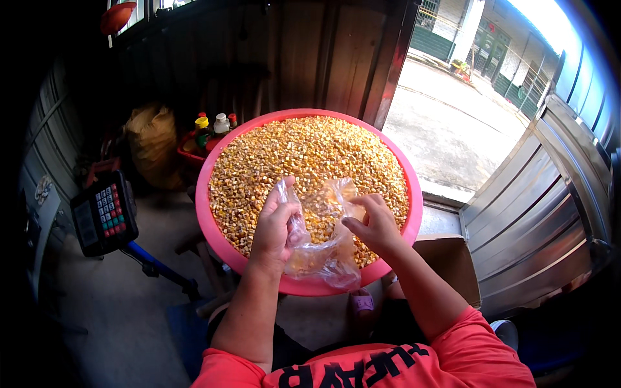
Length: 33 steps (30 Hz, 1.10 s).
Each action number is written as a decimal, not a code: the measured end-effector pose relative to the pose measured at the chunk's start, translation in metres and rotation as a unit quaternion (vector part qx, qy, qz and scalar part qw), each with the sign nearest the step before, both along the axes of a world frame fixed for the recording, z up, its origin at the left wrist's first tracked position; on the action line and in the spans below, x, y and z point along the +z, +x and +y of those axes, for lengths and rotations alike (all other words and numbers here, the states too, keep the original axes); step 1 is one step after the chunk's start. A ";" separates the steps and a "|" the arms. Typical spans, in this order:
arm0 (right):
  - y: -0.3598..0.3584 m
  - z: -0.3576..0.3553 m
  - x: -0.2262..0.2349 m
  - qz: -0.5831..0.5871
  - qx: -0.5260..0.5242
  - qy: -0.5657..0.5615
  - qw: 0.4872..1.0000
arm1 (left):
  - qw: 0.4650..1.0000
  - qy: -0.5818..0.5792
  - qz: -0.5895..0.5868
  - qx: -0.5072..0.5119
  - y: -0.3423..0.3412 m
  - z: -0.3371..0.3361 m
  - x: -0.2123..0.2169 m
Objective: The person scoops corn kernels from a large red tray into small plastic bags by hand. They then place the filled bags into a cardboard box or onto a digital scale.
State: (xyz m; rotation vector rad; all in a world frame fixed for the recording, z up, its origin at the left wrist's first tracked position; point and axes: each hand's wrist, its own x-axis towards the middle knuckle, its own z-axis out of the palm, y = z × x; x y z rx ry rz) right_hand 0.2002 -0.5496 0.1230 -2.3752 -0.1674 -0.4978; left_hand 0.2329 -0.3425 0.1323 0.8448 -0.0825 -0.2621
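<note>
A big round pink basin (213, 155) full of yellow corn kernels (310, 152) sits in front of me. Over its near side I hold a clear plastic bag (320, 249) with some kernels inside. My left hand (275, 226) grips the bag's left edge. My right hand (372, 223) pinches the right edge of the bag's mouth, pulling it apart above the corn.
A weighing scale's keypad head (103, 213) on a blue pole stands at the left. Bottles (220, 123) in a red crate and a yellow sack (152, 142) lie behind the basin. A cardboard box (449, 258) and metal shutter (537, 207) are at right, by an open doorway.
</note>
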 end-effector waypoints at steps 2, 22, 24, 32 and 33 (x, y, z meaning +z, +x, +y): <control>0.012 -0.007 -0.014 0.028 0.012 0.043 0.999 | 1.000 0.002 0.002 0.005 0.000 -0.001 0.002; 0.005 -0.032 0.112 0.201 0.138 0.587 0.772 | 0.992 0.033 -0.124 -0.004 -0.013 0.023 0.084; 0.007 -0.042 0.112 0.147 0.187 0.622 0.746 | 0.990 0.038 -0.135 0.014 -0.020 0.022 0.098; -0.006 -0.045 0.135 0.019 0.219 0.687 0.693 | 0.963 0.053 -0.248 0.093 -0.029 0.029 0.130; -0.006 -0.048 0.133 0.022 0.226 0.675 0.702 | 0.959 0.053 -0.257 0.110 -0.030 0.027 0.132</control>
